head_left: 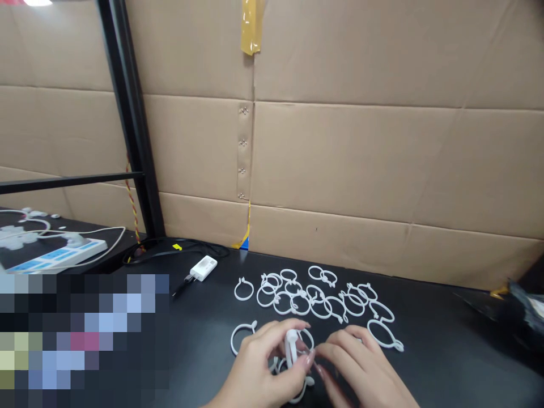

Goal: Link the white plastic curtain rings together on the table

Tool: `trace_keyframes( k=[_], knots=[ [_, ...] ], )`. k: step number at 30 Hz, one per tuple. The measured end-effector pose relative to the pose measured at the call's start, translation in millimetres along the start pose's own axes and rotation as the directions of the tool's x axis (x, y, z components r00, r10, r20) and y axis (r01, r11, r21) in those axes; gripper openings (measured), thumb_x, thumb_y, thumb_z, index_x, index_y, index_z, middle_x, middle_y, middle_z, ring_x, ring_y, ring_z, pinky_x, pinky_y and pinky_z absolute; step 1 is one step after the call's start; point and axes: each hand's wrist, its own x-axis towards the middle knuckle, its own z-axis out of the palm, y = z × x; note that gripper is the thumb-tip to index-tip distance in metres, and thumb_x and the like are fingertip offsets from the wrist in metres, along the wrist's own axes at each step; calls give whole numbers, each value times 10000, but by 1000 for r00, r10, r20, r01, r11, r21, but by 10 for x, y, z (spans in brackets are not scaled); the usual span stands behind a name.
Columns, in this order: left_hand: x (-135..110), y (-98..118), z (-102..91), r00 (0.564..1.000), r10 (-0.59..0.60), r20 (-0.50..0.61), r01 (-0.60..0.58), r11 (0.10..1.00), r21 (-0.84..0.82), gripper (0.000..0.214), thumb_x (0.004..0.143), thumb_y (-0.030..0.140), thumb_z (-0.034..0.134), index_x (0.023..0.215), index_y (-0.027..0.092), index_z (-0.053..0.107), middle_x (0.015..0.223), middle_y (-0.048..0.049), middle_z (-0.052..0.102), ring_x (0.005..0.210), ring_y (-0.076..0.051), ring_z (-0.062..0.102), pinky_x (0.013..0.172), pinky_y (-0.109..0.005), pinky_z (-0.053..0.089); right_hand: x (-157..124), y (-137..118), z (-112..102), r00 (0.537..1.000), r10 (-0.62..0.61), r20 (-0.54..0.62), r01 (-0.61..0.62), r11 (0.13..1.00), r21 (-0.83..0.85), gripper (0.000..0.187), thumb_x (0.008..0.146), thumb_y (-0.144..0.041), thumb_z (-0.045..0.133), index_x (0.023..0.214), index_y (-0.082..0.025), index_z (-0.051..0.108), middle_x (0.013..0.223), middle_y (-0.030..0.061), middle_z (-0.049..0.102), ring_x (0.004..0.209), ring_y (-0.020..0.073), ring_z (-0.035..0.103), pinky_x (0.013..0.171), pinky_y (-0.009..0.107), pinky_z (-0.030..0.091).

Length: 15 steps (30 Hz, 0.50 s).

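My left hand (266, 360) is closed around a white ring (291, 347) with a rounded end, seen nearly edge-on between thumb and fingers. It looks like a curtain ring; another hoop shows just behind it, and I cannot tell whether that is held too. Close against the left thumb tip, my right hand (361, 362) has its fingers bent and drawn together, and whatever is between them is hidden. Under the hands lie more white rings (312, 382), partly covered. A single ring (233, 340) rests left of my left hand, and another ring (381, 334) lies beyond my right hand.
Several white rings with small eyelets (300, 305) lie scattered, some overlapping, on the black table (191, 328). A white adapter (204, 268) with a black plug sits back left. Further left is a power strip (63, 255). Dark plastic (516, 317) lies at right; cardboard (340, 158) stands behind.
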Motion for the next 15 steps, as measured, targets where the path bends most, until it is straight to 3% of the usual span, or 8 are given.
trace_keyframes(
  k=[4, 8, 15],
  knots=[
    [2, -7, -76, 980, 185, -74, -164, 959, 231, 376, 812, 174, 610, 1185, 208, 583, 1071, -74, 663, 931, -197, 656, 830, -291, 532, -12, 36, -55, 999, 36, 17, -36, 999, -32, 176, 769, -66, 495, 837, -210, 569, 727, 2, 648, 657, 175, 603, 710, 357, 472],
    [11, 12, -142, 919, 394, -24, -350, 843, 408, 372, 796, 173, 653, 1164, 204, 601, 1088, -90, 659, 961, -203, 652, 841, -278, 532, -15, 44, -114, 998, 62, 29, -61, 997, -54, 134, 735, -88, 520, 787, -207, 487, 679, 12, 592, 608, 180, 568, 636, 352, 497],
    [19, -2, -120, 883, 469, 35, -427, 769, 475, 287, 784, 100, 629, 1061, 178, 631, 988, -75, 682, 819, -159, 685, 723, -201, 551, -3, -6, -103, 998, 51, 23, -50, 998, -48, 218, 688, -117, 608, 809, -211, 453, 648, 4, 552, 552, 174, 530, 532, 326, 506]
  ],
)
